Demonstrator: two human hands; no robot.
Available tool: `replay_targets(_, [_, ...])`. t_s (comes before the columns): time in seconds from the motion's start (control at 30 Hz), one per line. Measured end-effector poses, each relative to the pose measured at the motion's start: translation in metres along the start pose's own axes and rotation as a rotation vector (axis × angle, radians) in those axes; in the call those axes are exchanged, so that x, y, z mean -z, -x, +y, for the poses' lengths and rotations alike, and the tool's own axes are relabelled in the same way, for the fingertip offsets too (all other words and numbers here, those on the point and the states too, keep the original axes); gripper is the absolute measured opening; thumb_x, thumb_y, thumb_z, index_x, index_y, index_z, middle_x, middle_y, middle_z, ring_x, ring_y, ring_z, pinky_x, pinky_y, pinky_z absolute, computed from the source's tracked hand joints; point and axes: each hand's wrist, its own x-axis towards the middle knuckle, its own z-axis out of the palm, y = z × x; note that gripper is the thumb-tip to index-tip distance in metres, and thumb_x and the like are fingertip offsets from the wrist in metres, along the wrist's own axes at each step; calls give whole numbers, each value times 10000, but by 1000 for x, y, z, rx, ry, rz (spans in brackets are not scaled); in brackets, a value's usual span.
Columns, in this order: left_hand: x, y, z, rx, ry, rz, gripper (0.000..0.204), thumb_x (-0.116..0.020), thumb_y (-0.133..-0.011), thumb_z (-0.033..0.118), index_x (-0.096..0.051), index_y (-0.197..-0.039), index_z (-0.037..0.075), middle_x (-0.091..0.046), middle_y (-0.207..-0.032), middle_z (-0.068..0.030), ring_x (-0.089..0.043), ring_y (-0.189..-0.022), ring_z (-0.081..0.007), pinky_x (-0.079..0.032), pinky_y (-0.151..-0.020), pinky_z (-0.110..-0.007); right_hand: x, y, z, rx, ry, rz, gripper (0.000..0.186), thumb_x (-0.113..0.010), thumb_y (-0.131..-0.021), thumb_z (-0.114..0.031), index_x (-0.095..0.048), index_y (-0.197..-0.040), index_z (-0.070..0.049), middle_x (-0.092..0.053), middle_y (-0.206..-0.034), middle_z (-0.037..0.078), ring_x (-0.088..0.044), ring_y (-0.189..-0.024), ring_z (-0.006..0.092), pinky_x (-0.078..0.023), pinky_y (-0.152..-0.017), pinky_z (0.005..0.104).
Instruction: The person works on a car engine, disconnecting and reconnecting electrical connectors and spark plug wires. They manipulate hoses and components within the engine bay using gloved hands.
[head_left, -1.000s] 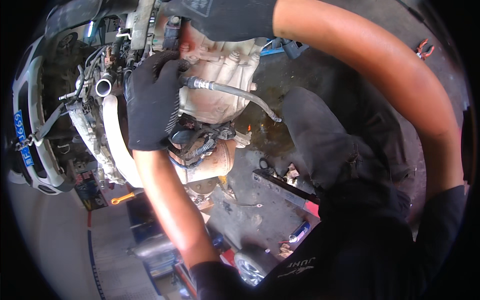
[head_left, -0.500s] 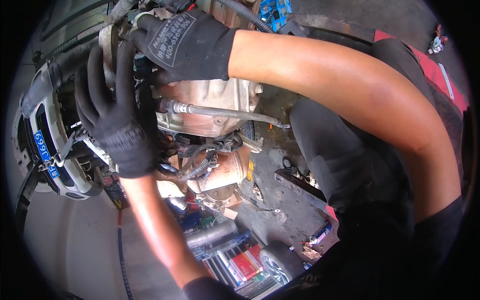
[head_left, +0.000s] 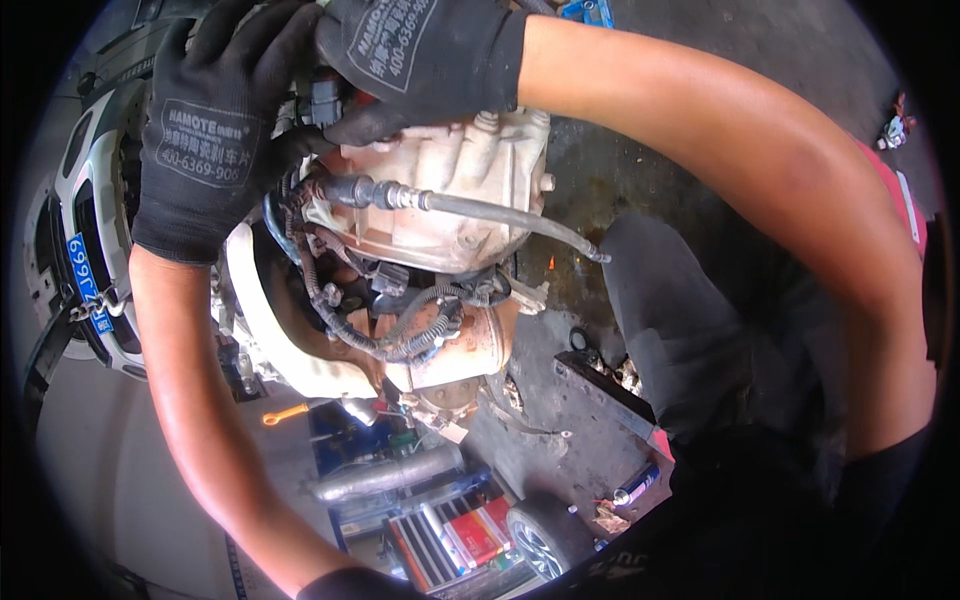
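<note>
Gripping point: a small dark connector (head_left: 325, 100) sits at the top of the engine assembly (head_left: 440, 190), pinched between the two gloved hands.
Count of hands: two, both in black work gloves with printing on the back.
Left hand (head_left: 205, 140): comes up from the lower edge; its fingers curl over the wiring at the upper left of the assembly, clenched around the cables just beside the connector. What exactly lies inside the curl is hidden by the glove.
Right hand (head_left: 425, 55): reaches across from the right; its thumb presses below the connector and its fingers close over the top, grasping it.
Connector relative to fingers: between the left fingertips and the right thumb, touching both gloves.
Hose: one grey hose (head_left: 480, 210) with a metal fitting runs from under the hands rightward across the pale casing.
Wiring: one bundle of black corrugated cable (head_left: 400, 335) loops under the casing.
Below: one rusty cylinder (head_left: 470, 345) hangs under the casing.
Floor: one orange-handled tool (head_left: 285, 413), one grey pipe (head_left: 385, 475), one small wheel (head_left: 535, 540).
Left edge: one car front with a blue plate (head_left: 85, 280), well apart from the hands.
</note>
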Motion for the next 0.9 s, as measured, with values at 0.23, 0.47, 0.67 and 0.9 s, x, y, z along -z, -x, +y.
replay_targets(0.23, [-41,-8,-16,-153,101,157,778,-628,-834,606,-537,-1428,112,-557,-1442,-134,-502,-1370,-344,-416,-1092,-491,-11,0,13,-91,-118,-205,693,-644,-852,-603,-599,-1085,48,-649,-937,229,-681,-828,344,-531,-737,461])
replay_targets(0.47, [-54,-3,-18,-161,358,220,755,-705,-789,531,-575,-1397,102,-568,-1429,-134,-517,-1351,-353,-432,-1095,-464,-7,8,5,-173,-141,-129,633,-648,-857,-567,-591,-1019,43,-605,-906,217,-633,-873,360,-509,-743,459])
replay_targets(0.67, [-92,15,0,95,536,409,877,-737,-718,512,-505,-1467,120,-503,-1491,-138,-470,-1370,-398,-434,-1105,-479,-26,13,-12,-291,-109,-309,805,-584,-889,-652,-534,-1215,83,-622,-1052,302,-699,-866,381,-572,-769,454])
replay_targets(0.9, [-123,29,17,68,688,571,827,-742,-848,418,-397,-1506,55,-492,-1442,-262,-520,-1282,-476,-452,-1066,-508,-22,-11,-3,-31,-36,-269,619,-611,-896,-578,-594,-1087,10,-636,-953,226,-676,-787,343,-537,-723,462])
